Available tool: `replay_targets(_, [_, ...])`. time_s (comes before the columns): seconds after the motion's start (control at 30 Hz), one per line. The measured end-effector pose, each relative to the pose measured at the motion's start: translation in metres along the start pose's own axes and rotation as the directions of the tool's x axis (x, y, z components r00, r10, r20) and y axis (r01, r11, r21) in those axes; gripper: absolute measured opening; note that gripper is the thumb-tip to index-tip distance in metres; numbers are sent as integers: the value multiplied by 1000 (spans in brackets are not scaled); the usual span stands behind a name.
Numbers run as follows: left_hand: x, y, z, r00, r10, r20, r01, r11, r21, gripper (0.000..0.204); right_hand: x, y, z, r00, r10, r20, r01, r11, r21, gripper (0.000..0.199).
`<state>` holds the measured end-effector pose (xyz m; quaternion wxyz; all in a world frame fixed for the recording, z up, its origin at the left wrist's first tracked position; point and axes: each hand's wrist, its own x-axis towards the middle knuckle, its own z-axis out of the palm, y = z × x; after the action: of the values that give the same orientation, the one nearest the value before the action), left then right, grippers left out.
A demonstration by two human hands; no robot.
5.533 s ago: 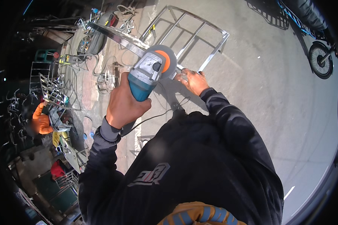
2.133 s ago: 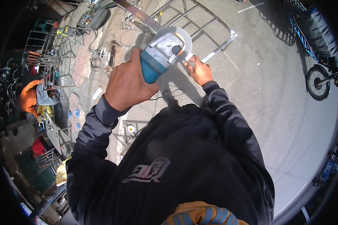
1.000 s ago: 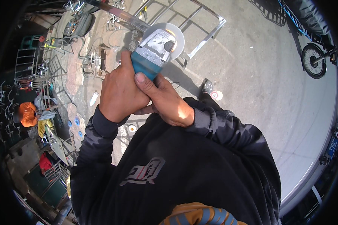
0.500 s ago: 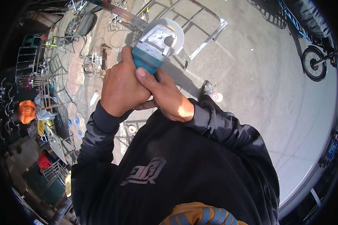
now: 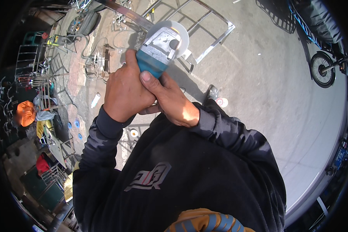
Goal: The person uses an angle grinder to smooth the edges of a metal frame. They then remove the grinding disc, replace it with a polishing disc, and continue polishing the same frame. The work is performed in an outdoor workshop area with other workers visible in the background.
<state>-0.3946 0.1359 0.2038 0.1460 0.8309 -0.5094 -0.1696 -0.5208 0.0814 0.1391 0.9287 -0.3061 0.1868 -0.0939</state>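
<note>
An angle grinder (image 5: 155,58) with a teal body and a scuffed silver gear head is held out in front of me in both hands. My left hand (image 5: 125,91) is closed around the left side of its body. My right hand (image 5: 174,96) is closed on it from the right, its thumb lying along the teal housing. The palms and most fingers hide the grinder's rear. A pale round disc (image 5: 185,38) sits at the head, overlapping in view the end of a long metal bar (image 5: 123,13). I cannot tell whether disc and bar touch.
A welded metal frame (image 5: 219,38) stands ahead on the concrete. At far right is a spoked wheel (image 5: 322,69). Metal racks, a tyre (image 5: 89,23) and an orange cloth-like thing (image 5: 26,113) crowd the left. Blue discs (image 5: 77,123) and a white bottle (image 5: 96,99) lie on the ground.
Both hands keep the same grip on the grinder. The surroundings have shifted only slightly in view, with things at the left lying a little further left.
</note>
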Motion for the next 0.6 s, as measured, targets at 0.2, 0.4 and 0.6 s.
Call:
replay_targets(0.2, [-3,-3,1,1000,21,7,-21,999,-41,57,-3,3,3,999,29,-28,-29,1000,1,95])
replay_targets(0.4, [-8,-6,1,999,29,36,-27,998,-62,56,-10,5,8,996,70,-49,-69,997,32,95])
replay_targets(0.6, [-8,-6,2,1000,30,-9,-31,998,-52,56,-7,4,10,998,40,-55,-40,999,-1,93])
